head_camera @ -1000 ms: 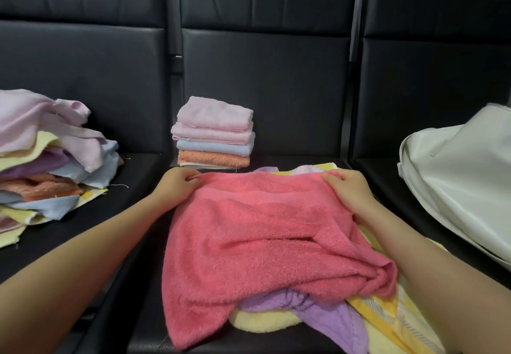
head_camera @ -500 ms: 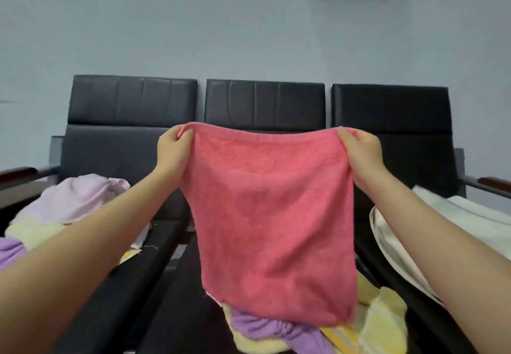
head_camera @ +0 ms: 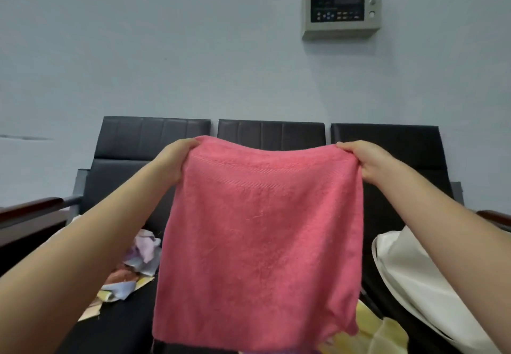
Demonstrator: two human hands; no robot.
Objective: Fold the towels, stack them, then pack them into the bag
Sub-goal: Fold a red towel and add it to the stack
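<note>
A pink towel [head_camera: 260, 243] hangs flat and spread out in front of me, above the middle seat. My left hand [head_camera: 174, 160] pinches its upper left corner and my right hand [head_camera: 367, 160] pinches its upper right corner. A white bag [head_camera: 414, 276] lies on the right seat. A pile of unfolded towels [head_camera: 135, 268] in pale colours lies on the left seat, partly behind my left arm. A yellow towel [head_camera: 373, 331] shows below the pink one. The pink towel hides the folded stack.
Three black chairs [head_camera: 154, 135] stand in a row against a pale wall. Wooden armrests [head_camera: 30, 210] stick out at both ends. A grey control panel [head_camera: 341, 5] hangs high on the wall.
Both hands lifted the pink towel off the seat pile and raised it spread out. My view tilted upward, so the wall panel now shows and the folded stack is hidden.
</note>
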